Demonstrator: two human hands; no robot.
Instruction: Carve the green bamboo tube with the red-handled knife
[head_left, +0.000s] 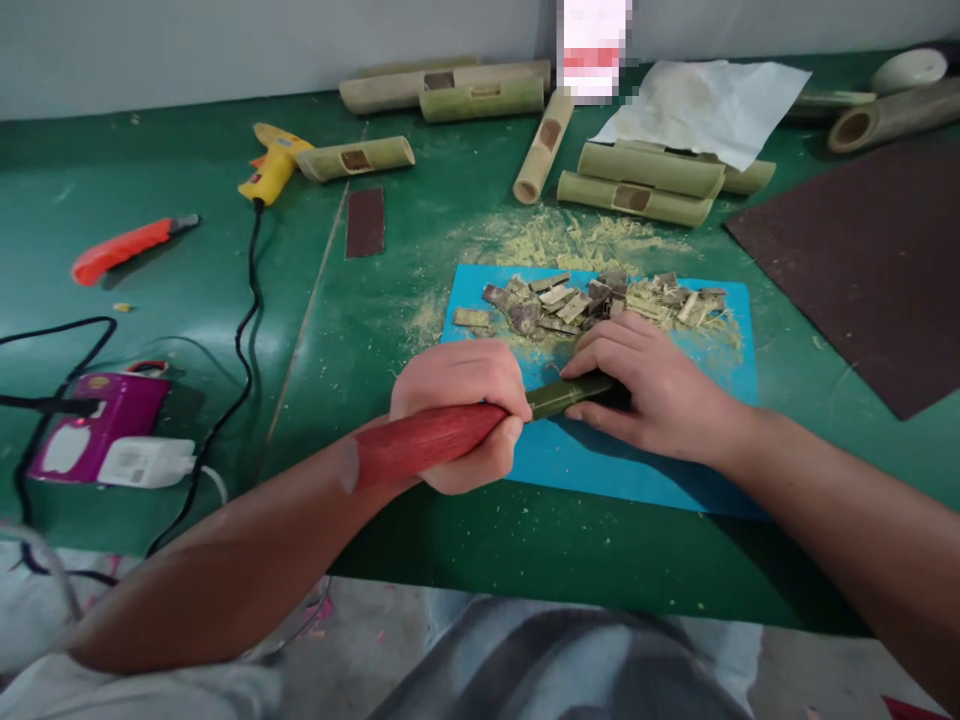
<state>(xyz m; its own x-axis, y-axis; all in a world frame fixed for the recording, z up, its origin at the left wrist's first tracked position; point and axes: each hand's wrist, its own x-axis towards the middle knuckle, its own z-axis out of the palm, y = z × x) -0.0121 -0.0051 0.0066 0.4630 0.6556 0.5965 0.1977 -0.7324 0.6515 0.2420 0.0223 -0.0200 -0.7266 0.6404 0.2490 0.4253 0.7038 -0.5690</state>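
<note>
My left hand (pixel 461 395) is closed in a fist round a tool's red wooden handle (pixel 420 440). The tool's working end is hidden, so its exact kind cannot be told. A dark green bamboo piece (pixel 555 397) runs between my two hands. My right hand (pixel 645 385) grips it from above, fingers on the far side and thumb on the near side. Under both hands lies a blue mat (pixel 600 460). Just beyond my fingers, several bamboo chips (pixel 555 300) and shavings are heaped on the mat.
Cut bamboo tubes (pixel 484 100) with square notches lie along the back. At left are a yellow glue gun (pixel 274 165), an orange utility knife (pixel 127 248) and a purple power adapter (pixel 97 425) with cords. Brown sandpaper (pixel 862 270) and white paper (pixel 697 110) lie on the right.
</note>
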